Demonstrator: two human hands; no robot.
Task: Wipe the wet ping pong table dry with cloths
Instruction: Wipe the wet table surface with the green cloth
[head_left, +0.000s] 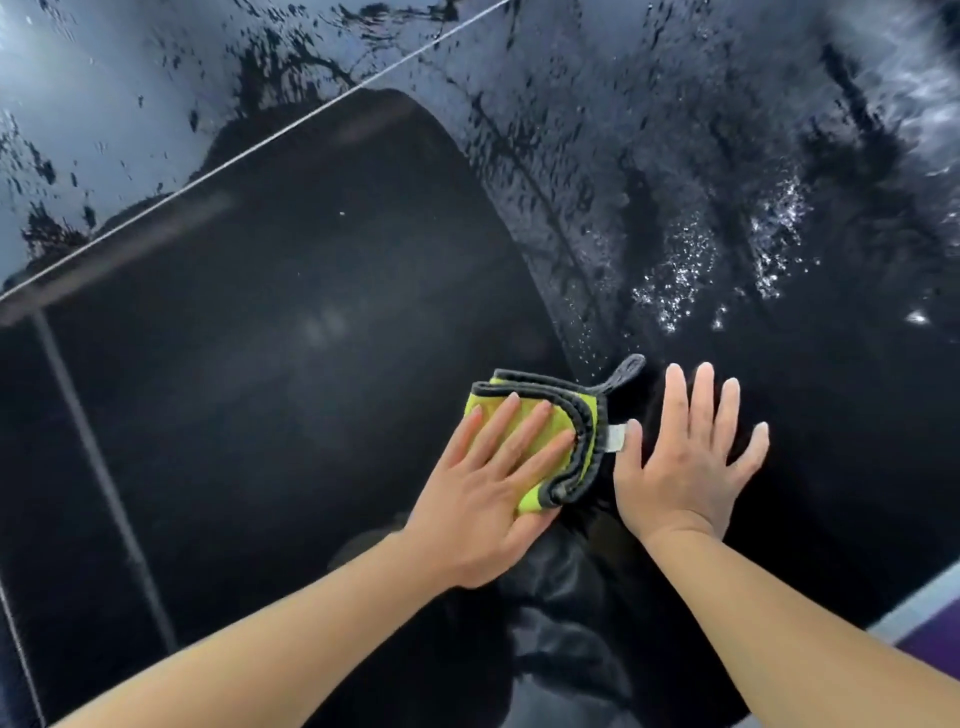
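The dark ping pong table (249, 322) fills the view. A folded yellow-green cloth (540, 441) with a grey border lies on it, and my left hand (488, 483) presses flat on the cloth with straight fingers. My right hand (685, 457) lies flat just right of it, fingers spread, on a dark patch that may be a black cloth; I cannot tell it from the table. A grey loop (629, 370) and a white tag (617, 437) stick out between the hands. Water drops and streaks (685, 270) cover the surface beyond and to the right.
A white line (260, 143) crosses the table diagonally from the left edge to the top. The surface left of my hands looks matte, with few drops. The table's edge (914, 605) runs at the lower right, with a purple floor (935, 644) beyond it.
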